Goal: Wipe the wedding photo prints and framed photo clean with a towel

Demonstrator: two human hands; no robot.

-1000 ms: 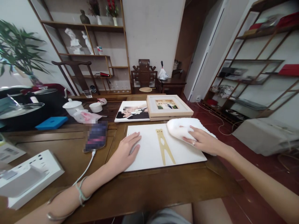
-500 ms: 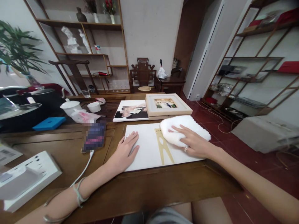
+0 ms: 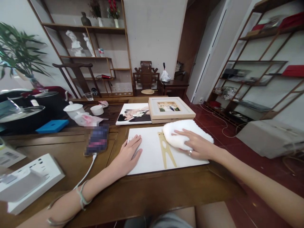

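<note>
A white board (image 3: 147,152) lies on the wooden table, with a yellow, two-legged shape (image 3: 164,150) on its face. My left hand (image 3: 130,155) rests flat on the left part of this board, fingers stretched out and slightly apart. On the right part sits a thick, fluffy white cloth (image 3: 171,139), covering the board's upper right corner and the area beside the yellow shape. Over the cloth, my right hand (image 3: 199,145) presses down with its fingers bent onto it; a ring shows on one finger. The board under the cloth is hidden.
Behind the board lie a photo panel (image 3: 136,116) and a light wooden picture frame (image 3: 185,113). To the left are a phone (image 3: 97,139) on a white cable, a power strip (image 3: 35,180), a blue box (image 3: 52,126), a lidded white bowl (image 3: 73,109) and a dark pot (image 3: 26,118).
My right hand's fingers are bent more and drawn slightly closer together on the cloth. The view has shifted a little; my left hand and the board stay as they were.
</note>
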